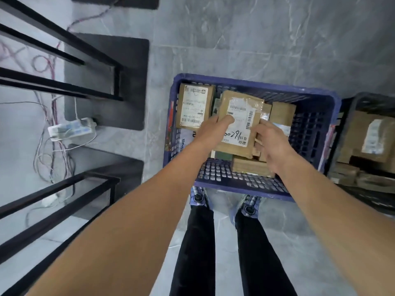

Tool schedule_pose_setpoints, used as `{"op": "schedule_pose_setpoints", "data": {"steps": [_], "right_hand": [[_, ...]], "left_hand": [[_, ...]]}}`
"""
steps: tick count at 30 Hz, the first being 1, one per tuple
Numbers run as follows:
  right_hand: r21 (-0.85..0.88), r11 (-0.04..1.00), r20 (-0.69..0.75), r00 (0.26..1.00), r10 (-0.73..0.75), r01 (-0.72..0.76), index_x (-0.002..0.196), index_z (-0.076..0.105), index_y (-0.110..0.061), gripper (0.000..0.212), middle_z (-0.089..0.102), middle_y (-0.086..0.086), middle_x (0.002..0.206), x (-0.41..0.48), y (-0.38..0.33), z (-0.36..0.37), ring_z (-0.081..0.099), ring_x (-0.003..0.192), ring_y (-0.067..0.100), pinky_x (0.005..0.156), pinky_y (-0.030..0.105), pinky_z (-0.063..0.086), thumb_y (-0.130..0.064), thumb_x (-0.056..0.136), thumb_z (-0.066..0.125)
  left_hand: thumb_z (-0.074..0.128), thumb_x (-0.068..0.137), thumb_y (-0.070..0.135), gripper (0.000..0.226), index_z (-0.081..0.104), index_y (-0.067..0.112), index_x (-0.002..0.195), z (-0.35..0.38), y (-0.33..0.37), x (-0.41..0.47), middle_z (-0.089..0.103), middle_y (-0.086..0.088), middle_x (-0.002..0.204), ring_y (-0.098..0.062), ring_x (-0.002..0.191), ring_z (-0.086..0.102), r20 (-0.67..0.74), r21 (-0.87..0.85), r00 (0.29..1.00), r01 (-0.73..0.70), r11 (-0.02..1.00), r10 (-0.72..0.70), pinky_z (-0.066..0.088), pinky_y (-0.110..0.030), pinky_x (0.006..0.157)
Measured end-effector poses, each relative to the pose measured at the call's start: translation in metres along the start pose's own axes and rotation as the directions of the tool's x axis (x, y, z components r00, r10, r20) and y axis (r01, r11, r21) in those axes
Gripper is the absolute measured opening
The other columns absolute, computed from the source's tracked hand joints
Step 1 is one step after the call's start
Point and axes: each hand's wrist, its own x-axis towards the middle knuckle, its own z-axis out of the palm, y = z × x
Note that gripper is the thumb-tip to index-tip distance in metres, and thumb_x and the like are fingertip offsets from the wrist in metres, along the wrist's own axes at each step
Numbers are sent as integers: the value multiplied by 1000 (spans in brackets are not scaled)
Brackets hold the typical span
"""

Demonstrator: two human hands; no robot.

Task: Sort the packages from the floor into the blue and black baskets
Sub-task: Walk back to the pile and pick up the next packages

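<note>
A brown cardboard package with a white shipping label is held over the blue basket. My left hand grips its left edge, thumb lying on the label. My right hand holds its right edge with curled fingers. Inside the blue basket lie several other brown packages, one labelled box at the far left. The black basket stands right of the blue one and holds a labelled brown package and more parcels.
Black metal shelf frames run along the left, with a white power strip and loose cables on the grey tiled floor. My legs and shoes stand just in front of the blue basket.
</note>
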Motion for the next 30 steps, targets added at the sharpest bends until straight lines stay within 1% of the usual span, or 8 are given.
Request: {"op": "schedule_pose_setpoints", "data": {"steps": [4,7,11,16,21,24,27,30], "right_hand": [[-38,999,-10,1000,-20,20,126,69,-20,30,79,-4,114,29,3,11,72,114,21,101,41,55,-13,100,55],[-43,998,-4,999,-35,34,135,66,-21,40,77,-6,121,44,4,18,69,118,18,110,43,50,-19,96,61],[-15,998,-3,998,-62,62,122,70,-20,30,78,-5,117,50,3,24,69,117,20,100,37,54,-11,97,57],[45,998,2,999,-42,42,136,64,-27,46,72,-9,131,55,9,26,60,130,17,117,46,41,-24,90,63],[75,997,79,997,-19,14,144,53,-31,52,73,-9,130,59,17,28,61,128,16,115,42,43,-10,96,50],[77,997,43,999,-29,26,139,56,-14,45,75,-4,125,60,17,27,66,123,20,109,40,49,-7,95,48],[44,998,13,999,-34,34,137,54,-3,43,76,-3,121,60,18,28,69,114,16,102,35,52,-5,94,48],[38,999,10,999,-38,38,131,59,-5,38,77,-3,120,61,18,27,70,107,12,94,30,53,-5,95,49]], "left_hand": [[50,101,39,31,55,28,130,0,-4,27,54,9,114,-22,122,50,-42,53,998,-34,998,37,42,-42,103],[55,98,37,25,48,32,122,2,-11,39,39,2,123,-24,126,42,-77,51,996,-40,998,44,39,-42,99],[54,83,50,33,59,37,112,8,-18,48,54,2,127,-28,127,45,-106,81,991,-72,994,80,42,-46,104],[51,83,51,48,61,40,129,11,-23,54,53,5,139,-27,133,42,-72,50,992,-102,994,106,37,-52,112],[52,90,45,64,47,26,150,16,-32,50,30,1,162,-26,148,22,-83,191,981,-158,969,176,25,-41,118],[56,99,33,59,42,16,153,23,-38,45,30,0,161,-25,143,26,-90,310,969,-190,931,228,27,-32,113],[52,104,26,56,38,10,157,29,-39,45,30,0,164,-18,147,27,-12,266,978,-198,943,209,19,-18,100],[50,106,25,58,34,10,159,29,-39,49,24,1,168,-18,151,22,6,267,977,-209,941,215,20,-23,107]]}}
